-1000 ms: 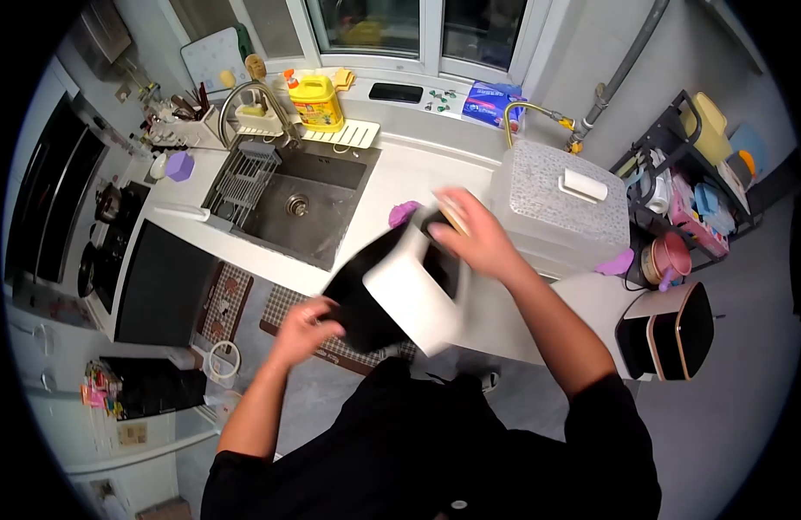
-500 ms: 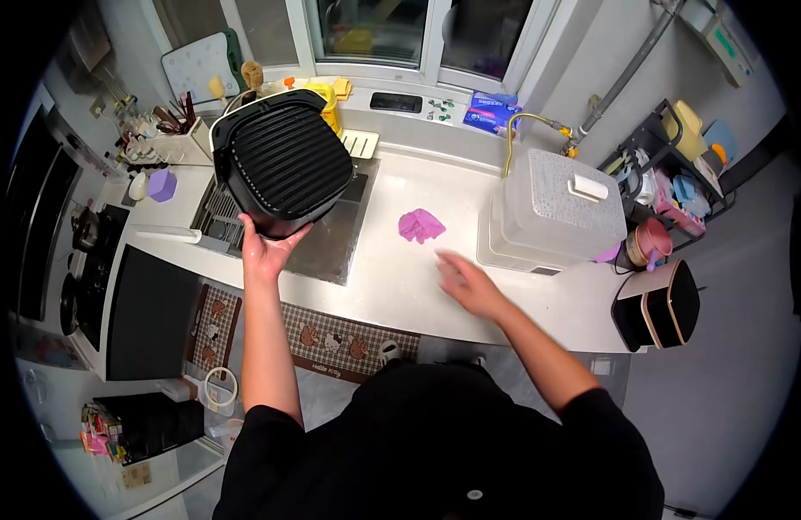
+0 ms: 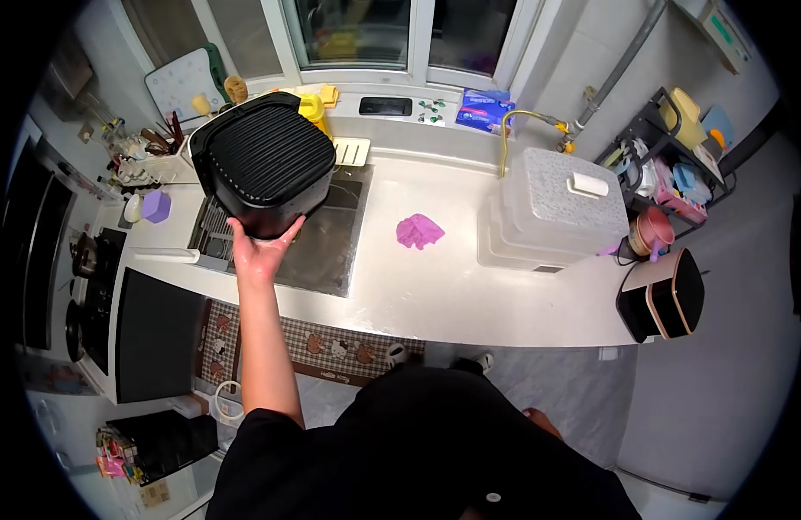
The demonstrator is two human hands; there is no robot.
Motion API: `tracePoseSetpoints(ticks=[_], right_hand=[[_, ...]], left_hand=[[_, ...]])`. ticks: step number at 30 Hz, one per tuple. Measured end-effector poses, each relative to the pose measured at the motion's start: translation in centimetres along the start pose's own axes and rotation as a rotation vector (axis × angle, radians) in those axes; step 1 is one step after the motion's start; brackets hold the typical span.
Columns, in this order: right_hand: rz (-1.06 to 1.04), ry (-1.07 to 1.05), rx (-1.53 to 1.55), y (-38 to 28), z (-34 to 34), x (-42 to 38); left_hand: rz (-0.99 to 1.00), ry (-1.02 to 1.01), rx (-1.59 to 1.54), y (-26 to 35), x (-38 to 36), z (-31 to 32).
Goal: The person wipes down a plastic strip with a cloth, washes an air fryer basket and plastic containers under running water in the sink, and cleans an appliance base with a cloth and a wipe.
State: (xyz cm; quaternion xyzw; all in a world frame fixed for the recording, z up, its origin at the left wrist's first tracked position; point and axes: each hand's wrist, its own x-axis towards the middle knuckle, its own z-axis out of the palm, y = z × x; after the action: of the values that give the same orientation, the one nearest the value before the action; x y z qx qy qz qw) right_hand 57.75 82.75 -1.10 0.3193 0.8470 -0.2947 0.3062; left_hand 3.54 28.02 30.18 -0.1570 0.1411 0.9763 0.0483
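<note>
A black air fryer basket [image 3: 266,165] with a ridged plate is tilted above the sink [image 3: 318,256]. My left hand [image 3: 260,253] grips it from below, the thumb and fingers spread against its lower end. A crumpled pink cloth [image 3: 419,230] lies on the white counter [image 3: 418,295] to the right of the sink. Beside my body at the lower right, only a small patch of my right hand [image 3: 541,422] shows past the black shirt, its fingers hard to make out.
A clear lidded container [image 3: 552,208] stands on the right of the counter. At the counter's right end is a black and pink appliance [image 3: 664,295]. A yellow-handled container [image 3: 314,113] and a purple block [image 3: 156,206] are near the sink. Stove pans are at far left.
My right hand has dropped from over the counter to my side. My left hand and the basket have shifted slightly left in view; the whole view has shifted a little too.
</note>
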Motion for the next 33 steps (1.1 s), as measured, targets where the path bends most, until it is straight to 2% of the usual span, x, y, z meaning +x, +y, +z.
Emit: tracePoseSetpoints(ticks=[2, 3, 6, 8, 11, 14, 17, 20, 26, 29, 33], right_hand=[[0.198, -0.129, 0.068, -0.5, -1.5, -2.3], [0.192, -0.129, 0.068, -0.6, -1.4, -2.2], [0.152, -0.035, 0.067, -1.4, -1.5, -1.4], [0.054, 0.007, 0.206, -2.9, -1.4, -0.1], [-0.06, 0.016, 0.399, -1.3, 1.8, 5.4], [-0.095, -0.007, 0.425, -7.7, -0.7, 3.5], [-0.181, -0.011, 0.455, -8.4, -0.2, 4.0], [-0.173, 0.006, 0.376, -6.5, 0.4, 4.6], [-0.044, -0.013, 0.404, 4.7, 4.7, 8.0], [0.006, 0.024, 0.233, 5.0, 4.0, 6.3], [0.036, 0.011, 0.255, 4.1, 3.6, 5.5]], left_hand=[[0.006, 0.029, -0.011, 0.0, -0.2, 0.7], [0.001, 0.021, -0.013, 0.0, -0.2, 0.7], [0.005, -0.01, -0.005, -0.1, 0.1, 0.6], [0.009, -0.026, 0.006, 0.0, 0.1, 0.5], [0.003, -0.005, -0.003, 0.1, 0.0, 0.7], [-0.008, -0.035, -0.003, 0.4, 0.2, 0.2], [-0.02, -0.03, -0.006, 0.3, 0.2, 0.3], [0.0, -0.013, 0.01, 0.0, -0.3, 0.6], [-0.013, -0.013, -0.009, 0.3, 0.3, 0.1], [-0.012, 0.022, -0.024, 0.4, 0.0, 0.5], [-0.017, 0.04, -0.026, 0.4, 0.0, 0.8]])
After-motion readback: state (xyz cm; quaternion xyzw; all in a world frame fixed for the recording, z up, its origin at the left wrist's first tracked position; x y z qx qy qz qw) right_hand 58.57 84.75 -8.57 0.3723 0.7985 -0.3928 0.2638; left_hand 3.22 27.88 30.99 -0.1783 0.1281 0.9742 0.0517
